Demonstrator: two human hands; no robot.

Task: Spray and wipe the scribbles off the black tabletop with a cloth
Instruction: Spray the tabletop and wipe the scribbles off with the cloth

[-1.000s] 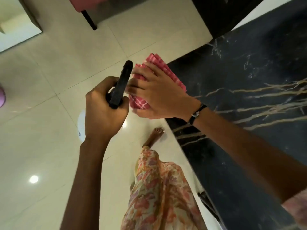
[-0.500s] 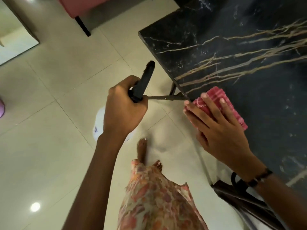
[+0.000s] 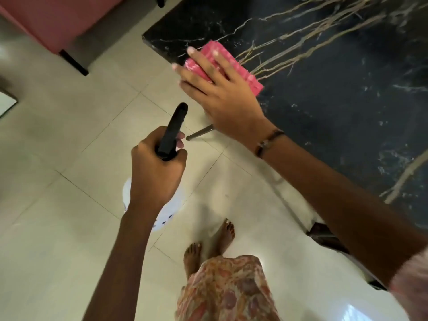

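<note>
The black marble tabletop [image 3: 335, 89] with pale veins fills the upper right. A folded pink checked cloth [image 3: 240, 72] lies flat near the table's near-left corner, and my right hand [image 3: 222, 93] presses down on it with fingers spread. Over the floor to the left of the table, my left hand [image 3: 157, 172] is closed around the black head of a spray bottle [image 3: 172, 133]. The bottle's white body [image 3: 166, 214] hangs below my fist, mostly hidden. I can make out no scribbles on the visible tabletop.
Cream floor tiles [image 3: 58, 181] spread to the left. A pink seat with a dark leg [image 3: 69, 59] stands at the upper left. A thin metal table leg [image 3: 201, 132] shows under the corner. My bare feet [image 3: 208, 246] and floral dress [image 3: 227, 290] are below.
My right hand has slid the cloth along the table edge toward the near-left corner. The view has shifted, and my left hand with the bottle now sits lower, away from the table.
</note>
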